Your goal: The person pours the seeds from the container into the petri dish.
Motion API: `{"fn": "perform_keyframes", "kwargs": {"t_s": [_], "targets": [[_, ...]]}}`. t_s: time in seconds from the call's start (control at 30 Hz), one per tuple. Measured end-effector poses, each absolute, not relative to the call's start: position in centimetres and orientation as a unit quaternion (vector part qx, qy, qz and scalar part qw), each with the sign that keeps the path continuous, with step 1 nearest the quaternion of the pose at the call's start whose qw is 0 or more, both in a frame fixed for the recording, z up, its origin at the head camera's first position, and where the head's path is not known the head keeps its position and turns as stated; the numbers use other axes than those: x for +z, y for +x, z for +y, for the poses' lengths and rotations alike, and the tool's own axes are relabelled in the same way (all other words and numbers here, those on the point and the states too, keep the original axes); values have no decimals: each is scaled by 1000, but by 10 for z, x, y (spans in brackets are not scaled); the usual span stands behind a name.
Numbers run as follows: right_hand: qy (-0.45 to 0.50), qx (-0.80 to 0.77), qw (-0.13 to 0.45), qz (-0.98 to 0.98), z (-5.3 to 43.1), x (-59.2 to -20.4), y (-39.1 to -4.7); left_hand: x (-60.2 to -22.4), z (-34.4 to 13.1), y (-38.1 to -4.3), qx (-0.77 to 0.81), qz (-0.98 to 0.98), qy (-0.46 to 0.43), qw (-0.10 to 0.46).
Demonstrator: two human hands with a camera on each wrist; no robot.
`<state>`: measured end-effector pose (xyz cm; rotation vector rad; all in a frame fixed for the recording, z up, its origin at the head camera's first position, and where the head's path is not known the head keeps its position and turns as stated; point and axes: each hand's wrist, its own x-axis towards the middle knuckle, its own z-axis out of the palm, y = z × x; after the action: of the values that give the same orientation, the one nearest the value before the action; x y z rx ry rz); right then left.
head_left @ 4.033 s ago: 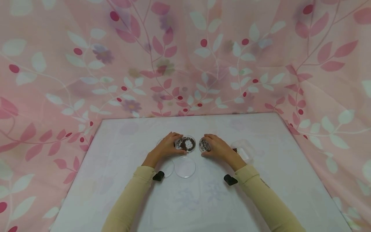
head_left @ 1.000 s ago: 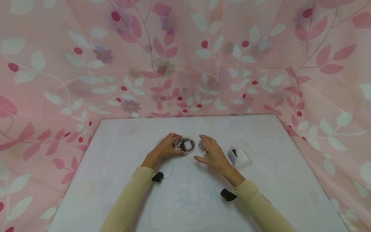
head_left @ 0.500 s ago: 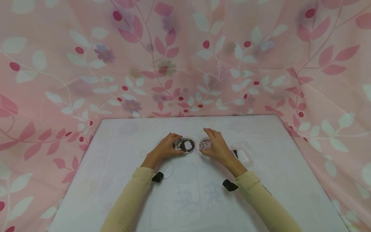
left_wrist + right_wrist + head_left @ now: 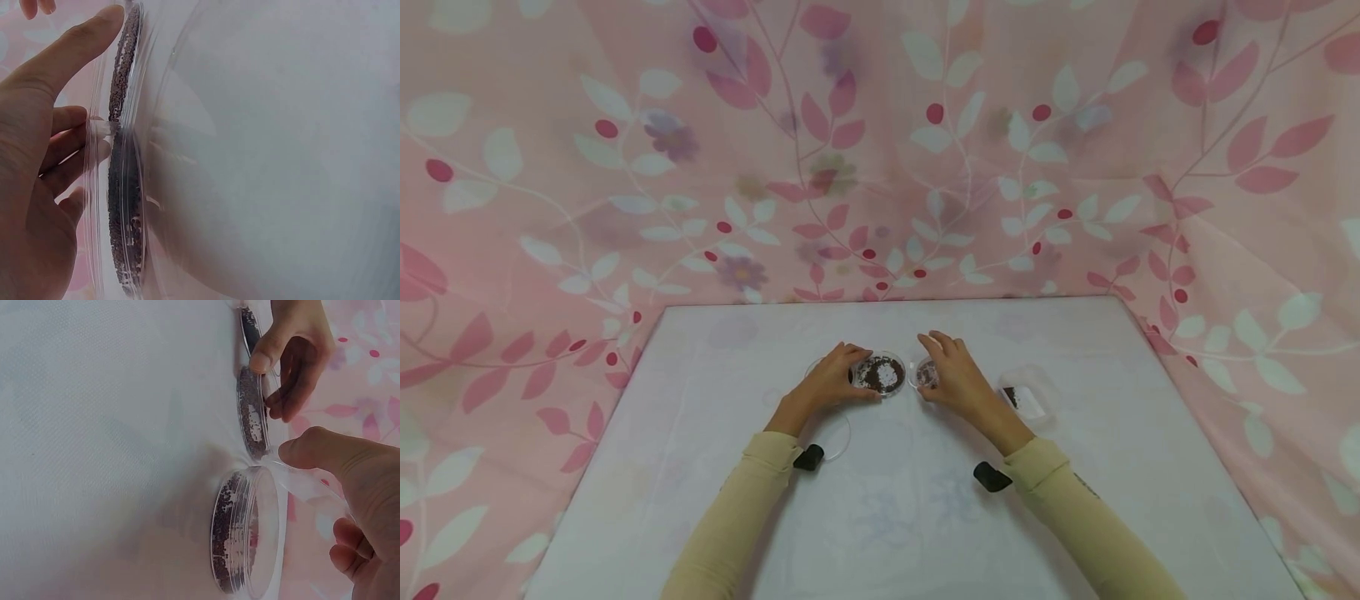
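Observation:
My left hand (image 4: 831,379) grips a round petri dish (image 4: 889,377) of dark granules by its sides, thumb at the near rim. A second granule-filled dish (image 4: 125,212), mostly hidden by that hand in the head view, lies beside it. To the right stands another petri dish (image 4: 224,537) with dark granules inside. Over it my right hand (image 4: 958,379) pinches a clear lid (image 4: 312,490) by its edge, index finger raised. The lid is tilted and see-through, its outline faint. In the right wrist view the right thumb is close to the left hand's dish.
A clear round lid (image 4: 835,437) lies in front of the left wrist. Right of the right hand stands a clear plastic box (image 4: 1037,396) with dark granules and a white piece in it. A white cloth covers the table (image 4: 880,533); a floral curtain (image 4: 880,150) hangs behind.
Four seconds ago a clear lid lay in front of the dishes; the right hand has since lifted it over the right dish and shifted its fingers there. The left hand stays put.

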<state>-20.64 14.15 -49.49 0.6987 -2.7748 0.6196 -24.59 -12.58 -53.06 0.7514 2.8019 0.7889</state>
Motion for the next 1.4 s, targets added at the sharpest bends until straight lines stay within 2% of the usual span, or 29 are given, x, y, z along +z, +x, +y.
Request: {"fn": "perform_keyframes", "kwargs": {"t_s": [0.47, 0.8, 1.07, 1.4], "targets": [[251, 167, 133, -944, 137, -494, -206, -530, -125, -246, 258, 931, 250, 64], [280, 247, 103, -922, 130, -497, -209, -526, -119, -242, 260, 930, 251, 72], [308, 277, 114, -903, 120, -501, -214, -528, -119, -242, 254, 929, 259, 73], [313, 287, 90, -901, 111, -503, -220, -530, -121, -243, 249, 929, 265, 64]]}}
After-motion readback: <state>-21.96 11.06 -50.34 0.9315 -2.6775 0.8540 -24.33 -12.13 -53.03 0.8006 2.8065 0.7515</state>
